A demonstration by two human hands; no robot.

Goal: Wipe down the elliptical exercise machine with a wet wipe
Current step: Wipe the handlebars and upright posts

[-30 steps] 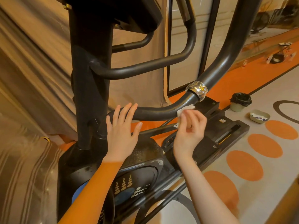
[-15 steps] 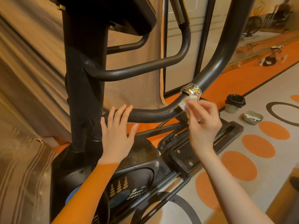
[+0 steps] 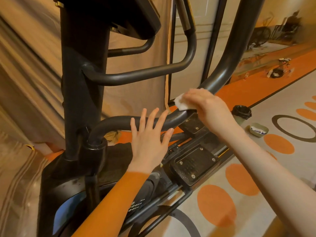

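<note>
The left hand [image 3: 148, 142] was held flat, back toward the camera, fingers [image 3: 144, 119] straight and spread, its forearm in an orange sleeve; the right hand [image 3: 207, 106], farther right, curled palm-down, its forearm bare.

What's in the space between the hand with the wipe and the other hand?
Only the black curved bar of the elliptical runs between the right hand, which presses the wet wipe on it, and the open left hand. That stretch of bar is bare in the head view.

No text, label or number can be read anywhere.
</note>
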